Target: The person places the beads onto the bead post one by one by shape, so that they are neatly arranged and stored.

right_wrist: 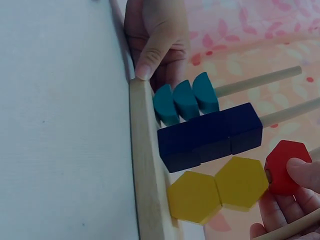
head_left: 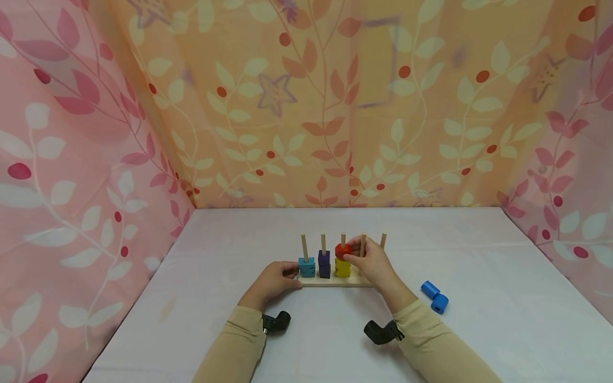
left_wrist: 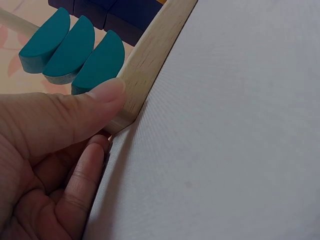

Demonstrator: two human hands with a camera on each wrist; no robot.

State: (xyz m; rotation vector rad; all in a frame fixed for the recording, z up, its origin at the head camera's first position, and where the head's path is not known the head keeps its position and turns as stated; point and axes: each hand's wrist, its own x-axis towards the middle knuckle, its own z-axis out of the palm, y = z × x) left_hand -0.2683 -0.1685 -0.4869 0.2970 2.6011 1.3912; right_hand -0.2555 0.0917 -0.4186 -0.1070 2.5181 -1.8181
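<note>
A wooden peg stand (head_left: pixel 330 284) with several upright pegs sits on the table. My left hand (head_left: pixel 273 281) grips its left end, the thumb (left_wrist: pixel 107 95) on the base's edge. Half-round teal blocks (right_wrist: pixel 185 102) are stacked on the leftmost peg, with dark purple square-sided blocks (right_wrist: pixel 210 137) on the one beside it. Two yellow hexagonal blocks (right_wrist: pixel 217 190) fill the lower part of the third peg. Just above them, my right hand (head_left: pixel 375 266) pinches a red hexagonal block (right_wrist: pixel 285 167) on that same peg. The right hand partly hides the pegs at the right.
Two blue cylindrical blocks (head_left: pixel 439 304) lie on the white tabletop (head_left: pixel 335 346), right of my right forearm. Black wrist cameras (head_left: pixel 380 332) stick out from both sleeves. Leaf-patterned cloth (head_left: pixel 306 106) hangs behind and on both sides.
</note>
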